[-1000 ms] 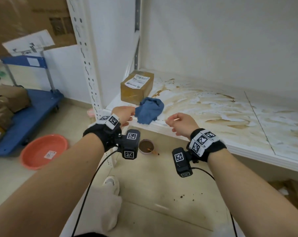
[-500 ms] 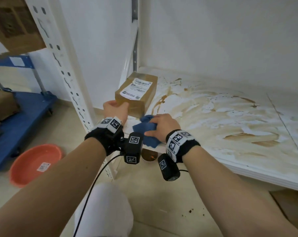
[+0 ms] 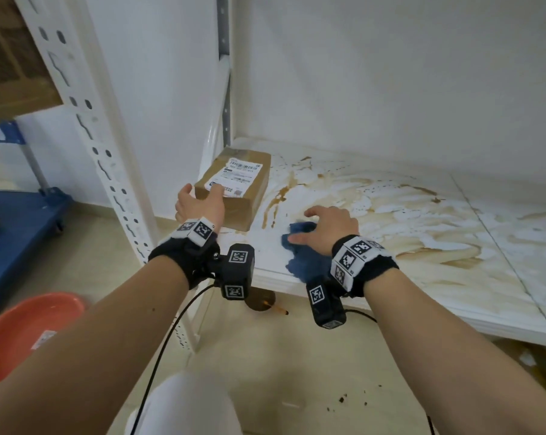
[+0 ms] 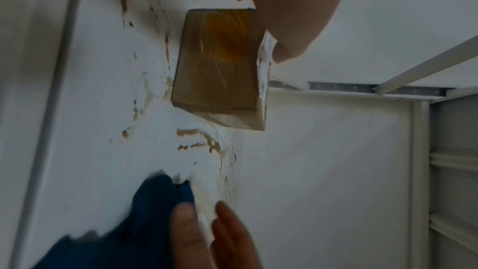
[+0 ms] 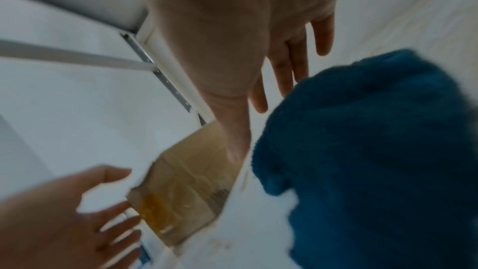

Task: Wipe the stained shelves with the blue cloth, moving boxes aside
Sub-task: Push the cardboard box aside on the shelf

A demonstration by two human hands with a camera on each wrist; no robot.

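A taped cardboard box (image 3: 243, 196) with a white label stands at the left end of the white, brown-stained shelf (image 3: 390, 233). My left hand (image 3: 199, 204) is at its near left corner, fingers straight and spread, fingertips on the label. The left wrist view shows the box (image 4: 217, 64) under that hand (image 4: 284, 7). The blue cloth (image 3: 303, 262) lies bunched by the shelf's front edge, right of the box. My right hand (image 3: 325, 227) rests on it with straight, spread fingers. In the right wrist view the cloth (image 5: 362, 150) fills the right side below the hand (image 5: 232, 28).
A perforated white upright (image 3: 108, 171) stands left of the box. On the floor are an orange basin (image 3: 24, 334), a blue cart (image 3: 14, 227) and a small brown cup (image 3: 260, 301) under the shelf edge. Brown stains run across the shelf to the right.
My right hand took the cloth from beside the box and slid it right, and its fingers now lie flat. My left hand went from the shelf edge to the box's near corner.
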